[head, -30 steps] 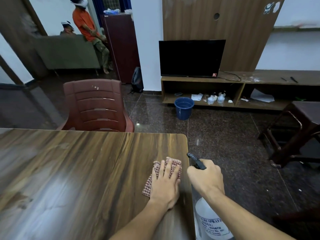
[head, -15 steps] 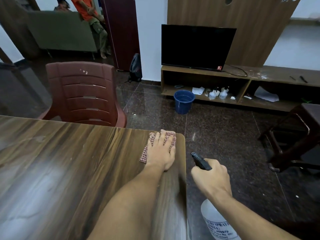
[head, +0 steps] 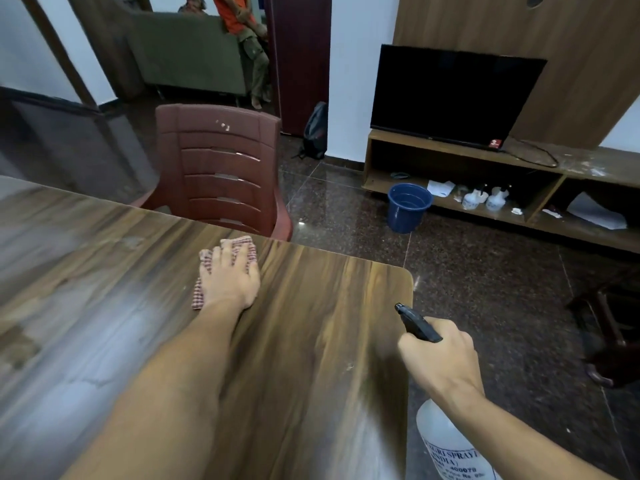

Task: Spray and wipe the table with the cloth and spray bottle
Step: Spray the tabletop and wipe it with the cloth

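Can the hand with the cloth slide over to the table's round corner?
Probably yes. The left hand presses the cloth flat on the table, and only bare wood lies between it and that corner.

Only two bare hands and two bare forearms of the person show. The left hand is seen from its back, with slim fingers marked by faint knuckle creases. Behind the fingers, the smooth back of the hand narrows to the wrist. Further back from the fingers, the left forearm runs uncovered to the bottom edge, widening and blurring as it nears the camera. The right hand shows raised knuckles and faint tendon lines behind its fingers. The right forearm is likewise uncovered down to the bottom edge. Whatever is worn above the forearms lies outside the view.
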